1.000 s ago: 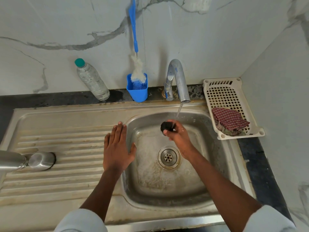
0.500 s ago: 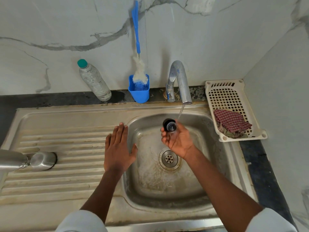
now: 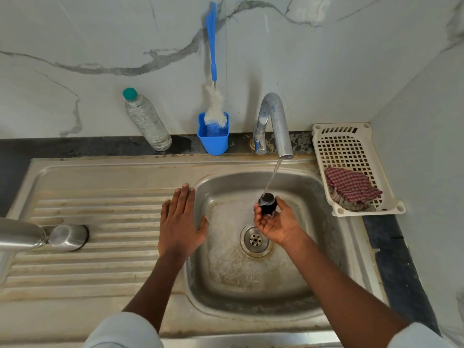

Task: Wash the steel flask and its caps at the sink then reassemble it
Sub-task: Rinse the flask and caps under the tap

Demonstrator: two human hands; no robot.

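My right hand (image 3: 277, 223) is palm up over the sink basin (image 3: 251, 285) and holds a small black inner cap (image 3: 267, 204) at its fingertips, right under the thin stream from the tap (image 3: 275, 121). My left hand (image 3: 179, 222) rests flat, fingers straight, on the basin's left rim. The steel flask (image 3: 17, 234) lies on its side at the far left of the drainboard, partly cut off by the frame edge. A steel outer cap (image 3: 67, 237) lies beside the flask's neck.
A blue bottle brush stands in a blue holder (image 3: 213, 136) behind the sink. A plastic water bottle (image 3: 147, 121) leans on the wall. A white basket (image 3: 351, 169) with a checked cloth (image 3: 351, 187) sits right of the basin. The drain (image 3: 255, 239) lies below my right hand.
My right hand has turned palm up and shifted the black cap to the right, into the falling water. The left hand has stayed on the rim.
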